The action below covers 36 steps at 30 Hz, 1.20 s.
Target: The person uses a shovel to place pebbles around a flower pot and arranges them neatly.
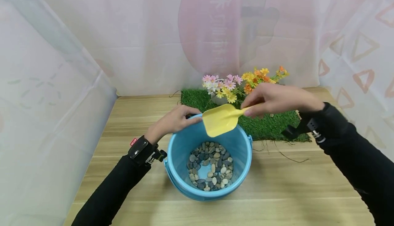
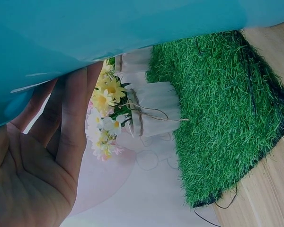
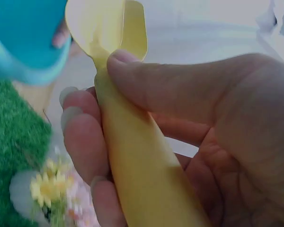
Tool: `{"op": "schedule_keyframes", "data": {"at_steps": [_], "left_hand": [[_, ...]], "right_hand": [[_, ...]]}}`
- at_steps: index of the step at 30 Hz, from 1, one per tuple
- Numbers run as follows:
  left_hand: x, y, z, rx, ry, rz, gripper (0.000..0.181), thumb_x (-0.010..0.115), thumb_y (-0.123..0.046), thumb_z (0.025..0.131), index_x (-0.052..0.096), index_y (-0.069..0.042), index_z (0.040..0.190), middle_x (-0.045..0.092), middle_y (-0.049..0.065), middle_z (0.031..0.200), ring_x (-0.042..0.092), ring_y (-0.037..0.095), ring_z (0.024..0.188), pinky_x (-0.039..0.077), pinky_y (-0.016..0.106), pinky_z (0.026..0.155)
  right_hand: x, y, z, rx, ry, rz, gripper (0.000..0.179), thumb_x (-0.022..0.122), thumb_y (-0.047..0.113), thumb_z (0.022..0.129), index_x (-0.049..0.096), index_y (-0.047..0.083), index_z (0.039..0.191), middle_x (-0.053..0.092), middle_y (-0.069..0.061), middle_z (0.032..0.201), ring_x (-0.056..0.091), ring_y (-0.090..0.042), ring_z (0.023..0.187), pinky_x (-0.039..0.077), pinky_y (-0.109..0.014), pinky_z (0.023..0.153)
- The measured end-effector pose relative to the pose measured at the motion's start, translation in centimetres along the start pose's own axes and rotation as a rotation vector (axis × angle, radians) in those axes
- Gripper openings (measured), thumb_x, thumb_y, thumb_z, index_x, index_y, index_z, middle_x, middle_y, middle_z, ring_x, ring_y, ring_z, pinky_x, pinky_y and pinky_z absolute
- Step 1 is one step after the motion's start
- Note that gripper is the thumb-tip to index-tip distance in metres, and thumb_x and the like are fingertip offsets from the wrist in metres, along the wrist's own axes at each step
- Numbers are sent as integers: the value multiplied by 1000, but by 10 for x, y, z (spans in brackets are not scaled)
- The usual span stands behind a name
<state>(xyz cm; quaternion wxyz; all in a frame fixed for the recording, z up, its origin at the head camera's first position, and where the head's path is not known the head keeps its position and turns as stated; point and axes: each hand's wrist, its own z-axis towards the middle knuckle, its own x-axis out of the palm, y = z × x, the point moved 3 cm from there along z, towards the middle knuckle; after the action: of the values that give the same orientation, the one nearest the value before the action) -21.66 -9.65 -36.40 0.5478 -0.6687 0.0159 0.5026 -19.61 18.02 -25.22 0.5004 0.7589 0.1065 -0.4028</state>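
Note:
A light blue bucket [image 1: 246,171] stands on the wooden table, with grey, tan and white pebbles [image 1: 212,164] spread over its bottom. My left hand [image 1: 175,120] grips the bucket's rim at the far left side, thumb on the inside edge and fingers along the outer wall in the left wrist view. In my right hand [image 1: 274,99] is a yellow toy shovel [image 1: 220,120], held by its handle [image 3: 137,156] between thumb and fingers. The shovel's blade is over the bucket's far rim, above the pebbles, and no pebbles show on it.
Behind the bucket lies a mat of artificial grass [image 1: 264,128]. Pink, white and yellow flowers [image 1: 226,85] in a pale pot stand on it, beside orange and yellow flowers [image 1: 261,75]. Printed cloth [image 1: 147,41] hangs at the back and sides of the table [image 1: 277,191].

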Motion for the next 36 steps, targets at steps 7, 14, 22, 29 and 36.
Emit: {"op": "schedule_keyframes", "data": {"at_steps": [7,14,22,29,36], "left_hand": [[0,1,1,2,-8,14,22,48,-40,96,66,-29,103,63,-8,82,52,9,58,45,30,58],[1,2,1,7,-5,2,22,50,-38,95,67,-26,103,62,-7,77,47,10,52,43,29,54],[1,4,1,33,-21,14,22,46,-41,96,64,-33,105,49,-8,61,32,13,46,31,29,49],[1,3,1,33,-4,-19,24,45,-37,98,64,-30,110,62,-14,85,49,9,57,42,31,61],[1,3,1,35,-7,5,22,46,-39,97,64,-31,107,62,-15,83,43,10,49,42,30,57]], "right_hand": [[23,28,36,-25,-1,-222,7,61,29,90,67,29,87,49,10,62,39,-7,51,34,-27,49],[47,47,67,54,6,-481,12,68,30,85,69,25,96,59,12,86,51,-4,67,43,-26,62],[73,55,94,48,75,-646,17,68,27,84,56,23,74,44,7,67,37,-10,58,29,-28,55],[94,51,114,63,174,-767,30,60,19,91,40,21,68,24,3,61,21,-12,57,24,-31,55],[110,43,125,37,242,-798,19,62,19,89,53,20,73,38,3,58,35,-11,53,32,-27,54]]}}
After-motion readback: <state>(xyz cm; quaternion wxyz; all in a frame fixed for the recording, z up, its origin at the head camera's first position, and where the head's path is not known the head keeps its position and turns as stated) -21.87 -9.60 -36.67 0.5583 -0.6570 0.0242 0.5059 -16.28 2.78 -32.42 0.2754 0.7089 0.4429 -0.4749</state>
